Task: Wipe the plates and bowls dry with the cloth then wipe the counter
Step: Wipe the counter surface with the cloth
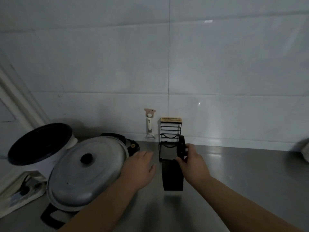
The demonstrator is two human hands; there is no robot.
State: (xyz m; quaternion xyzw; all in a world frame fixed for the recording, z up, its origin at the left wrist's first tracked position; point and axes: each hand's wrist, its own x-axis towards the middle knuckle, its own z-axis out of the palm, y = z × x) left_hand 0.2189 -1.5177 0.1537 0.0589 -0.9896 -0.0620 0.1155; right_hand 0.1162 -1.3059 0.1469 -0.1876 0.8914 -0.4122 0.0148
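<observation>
two bare forearms are seen reaching forward over a steel bench [242, 173] from the lower edge of the view. the right hand [192, 162] is curled around a black round dish [181, 147], which is held on edge, its rim gripped between thumb and fingers; whether it is a plate or a shallow bowl cannot be told in the dim light. the dish is stood upright with its face turned to the left, toward a black wire rack [168, 143], and it is placed at the right side of that rack, touching or just beside the wires. a dark cloth [173, 175] is seen hanging below the same hand, its long axis running from the hand toward the camera; how it is held is hidden. the left hand [142, 168] is held flat with fingers relaxed and spread, palm down, gripping nothing, just right of a metal pot lid [87, 171] with a black knob. the lid is laid tilted over a black-handled pot. behind it, a white cooker [40, 144] with a dark raised lid is stood near the tiled wall [217, 72]. a peeler [149, 124] is hung on the wall just left of the rack.
</observation>
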